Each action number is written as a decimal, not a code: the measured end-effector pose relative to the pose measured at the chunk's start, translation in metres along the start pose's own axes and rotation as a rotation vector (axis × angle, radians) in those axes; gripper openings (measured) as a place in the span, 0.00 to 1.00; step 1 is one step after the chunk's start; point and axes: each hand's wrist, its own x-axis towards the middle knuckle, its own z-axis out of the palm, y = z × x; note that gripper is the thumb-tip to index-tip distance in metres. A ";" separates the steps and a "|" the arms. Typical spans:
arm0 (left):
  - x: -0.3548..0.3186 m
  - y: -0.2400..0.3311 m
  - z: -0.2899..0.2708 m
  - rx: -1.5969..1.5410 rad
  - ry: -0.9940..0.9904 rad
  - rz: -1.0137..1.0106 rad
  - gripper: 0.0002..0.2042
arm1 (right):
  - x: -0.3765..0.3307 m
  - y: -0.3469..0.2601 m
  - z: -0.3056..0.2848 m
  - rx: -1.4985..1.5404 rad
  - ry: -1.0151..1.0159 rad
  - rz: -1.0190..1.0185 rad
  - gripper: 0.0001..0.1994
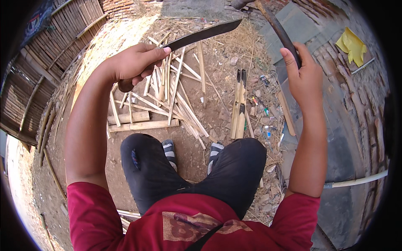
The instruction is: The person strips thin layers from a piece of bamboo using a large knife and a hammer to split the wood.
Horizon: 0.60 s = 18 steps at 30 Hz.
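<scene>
My left hand [136,62] is closed round the handle of a machete [203,34], whose long dark blade points up and to the right. The rounded wooden butt of its handle shows below my fingers. On the right, my right hand [303,69] grips a dark stick-like wooden handle [278,29]. A dark head sits at its far end, partly cut off by the picture's top edge, so I cannot tell its kind. Both tools are held up in the air, apart from each other. Beneath the machete lies a loose heap of split bamboo strips [178,92].
Two short bamboo poles [144,126] lie before my left knee. Split bamboo halves [239,104] rest ahead of my right knee, beside litter and stones. A bamboo wall [63,37] stands at left. Grey sheets [331,134], a pale pipe [360,180] and a yellow piece [352,47] are at right.
</scene>
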 end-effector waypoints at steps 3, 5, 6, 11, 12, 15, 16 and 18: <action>0.000 -0.001 0.002 0.025 0.017 -0.009 0.30 | -0.002 -0.007 -0.002 0.005 -0.042 0.021 0.23; 0.000 0.002 0.004 0.038 0.026 0.002 0.31 | -0.006 -0.005 0.003 -0.138 -0.153 -0.027 0.22; 0.000 0.001 0.003 0.042 0.036 -0.002 0.31 | -0.006 -0.004 0.003 -0.093 -0.120 -0.015 0.23; -0.003 0.002 0.007 0.076 0.071 -0.015 0.29 | -0.003 -0.011 -0.004 0.105 -0.011 0.067 0.24; -0.003 0.004 0.008 0.082 0.064 -0.015 0.29 | -0.003 -0.009 -0.002 0.043 -0.041 0.034 0.24; -0.003 0.010 0.009 0.102 0.046 -0.009 0.30 | -0.001 -0.002 0.002 -0.073 -0.080 -0.016 0.25; -0.003 0.011 0.008 0.109 0.041 -0.007 0.30 | 0.001 -0.004 0.000 -0.064 -0.059 0.000 0.25; -0.002 0.011 0.009 0.111 0.035 -0.001 0.30 | 0.004 -0.009 -0.004 -0.010 -0.017 0.025 0.25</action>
